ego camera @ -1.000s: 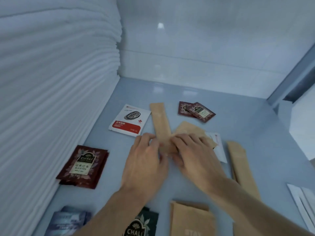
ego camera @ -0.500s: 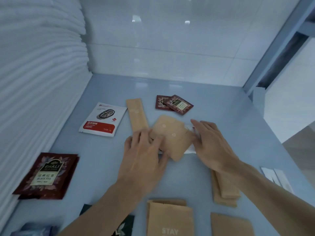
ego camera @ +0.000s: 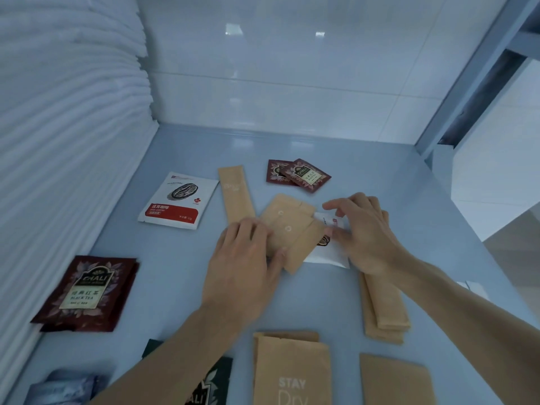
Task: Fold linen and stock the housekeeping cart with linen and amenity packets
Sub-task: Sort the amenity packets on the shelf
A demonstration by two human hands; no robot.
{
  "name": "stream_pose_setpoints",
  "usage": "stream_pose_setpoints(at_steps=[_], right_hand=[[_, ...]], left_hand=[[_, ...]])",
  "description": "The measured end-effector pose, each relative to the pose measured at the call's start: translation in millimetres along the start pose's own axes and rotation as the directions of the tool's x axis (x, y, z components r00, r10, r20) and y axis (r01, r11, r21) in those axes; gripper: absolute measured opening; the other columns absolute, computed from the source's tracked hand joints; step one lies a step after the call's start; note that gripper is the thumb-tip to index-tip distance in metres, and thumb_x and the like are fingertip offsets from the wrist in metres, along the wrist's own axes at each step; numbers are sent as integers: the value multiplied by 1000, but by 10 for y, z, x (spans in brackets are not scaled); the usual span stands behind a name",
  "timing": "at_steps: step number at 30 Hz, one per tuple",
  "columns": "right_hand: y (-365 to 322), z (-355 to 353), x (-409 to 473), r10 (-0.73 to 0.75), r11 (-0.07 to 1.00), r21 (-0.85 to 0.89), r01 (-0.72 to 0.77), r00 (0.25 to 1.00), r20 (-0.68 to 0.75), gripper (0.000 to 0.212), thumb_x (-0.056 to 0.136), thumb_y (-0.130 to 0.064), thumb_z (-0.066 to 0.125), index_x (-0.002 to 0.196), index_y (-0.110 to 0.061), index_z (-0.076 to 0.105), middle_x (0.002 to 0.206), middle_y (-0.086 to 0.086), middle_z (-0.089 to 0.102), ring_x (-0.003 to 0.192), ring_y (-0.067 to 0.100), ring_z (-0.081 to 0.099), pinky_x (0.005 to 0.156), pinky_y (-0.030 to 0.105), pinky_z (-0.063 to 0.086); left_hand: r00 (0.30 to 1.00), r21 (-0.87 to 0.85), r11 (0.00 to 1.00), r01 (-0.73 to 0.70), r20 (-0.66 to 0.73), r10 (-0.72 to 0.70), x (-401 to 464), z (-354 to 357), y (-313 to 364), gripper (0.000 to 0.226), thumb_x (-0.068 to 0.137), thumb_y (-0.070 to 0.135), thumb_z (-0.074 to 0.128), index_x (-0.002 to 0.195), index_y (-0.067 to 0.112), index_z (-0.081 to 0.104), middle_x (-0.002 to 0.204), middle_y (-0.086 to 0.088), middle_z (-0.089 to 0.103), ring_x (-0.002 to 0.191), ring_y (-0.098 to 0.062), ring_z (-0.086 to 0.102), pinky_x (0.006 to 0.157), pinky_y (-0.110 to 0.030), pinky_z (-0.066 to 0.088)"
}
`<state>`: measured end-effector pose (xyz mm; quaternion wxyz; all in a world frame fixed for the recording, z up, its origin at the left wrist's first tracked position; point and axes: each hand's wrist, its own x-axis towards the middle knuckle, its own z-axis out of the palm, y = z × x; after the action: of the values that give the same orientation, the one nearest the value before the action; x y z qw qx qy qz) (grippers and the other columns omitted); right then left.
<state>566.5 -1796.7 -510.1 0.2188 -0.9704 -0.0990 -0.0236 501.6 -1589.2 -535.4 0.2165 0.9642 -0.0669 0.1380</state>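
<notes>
Amenity packets lie scattered on a pale blue cart shelf (ego camera: pixel 181 276). My left hand (ego camera: pixel 245 258) rests palm down on the near edge of two square kraft packets (ego camera: pixel 287 229) in the middle. My right hand (ego camera: pixel 365 232) pinches the white coffee sachet (ego camera: pixel 327 252) that lies partly under those kraft packets. A long kraft stick packet (ego camera: pixel 235 194) lies just beyond my left hand. A tall stack of folded white linen (ego camera: pixel 58 141) fills the left side.
Another white coffee sachet (ego camera: pixel 178 200) and dark red tea packets (ego camera: pixel 298 175) lie further back; a large red tea packet (ego camera: pixel 84 293) at left. Kraft stick packets (ego camera: pixel 382 308) and flat kraft packets (ego camera: pixel 292 372) sit near the front. Tiled wall behind, cart post (ego camera: pixel 467 83) at right.
My right hand has curled onto the white sachet beside the kraft packets, exposing more of it. My left hand stays on the kraft packets. The view has shifted little.
</notes>
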Motion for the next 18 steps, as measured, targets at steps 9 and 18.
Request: stream_pose_setpoints(at_steps=[9,18], right_hand=[[34,45,-45,182,980,-52,-190,975,-128,16,94,-19,57,106,-23,66,109,0,48,119,26,33,93,33,18],[-188,-359,-89,474,858,453,-243,714,-515,14,99,-25,46,109,-17,52,87,-1,56,85,29,56,76,40,49]], left_hand=[[1000,2,1000,-10,-28,10,-50,58,-5,39,97,44,42,118,14,57,118,0,58,106,-25,49,88,-39,50],[996,31,996,-82,-20,83,-105,59,-12,46,101,43,34,124,13,61,119,0,59,108,-27,50,94,-43,50]])
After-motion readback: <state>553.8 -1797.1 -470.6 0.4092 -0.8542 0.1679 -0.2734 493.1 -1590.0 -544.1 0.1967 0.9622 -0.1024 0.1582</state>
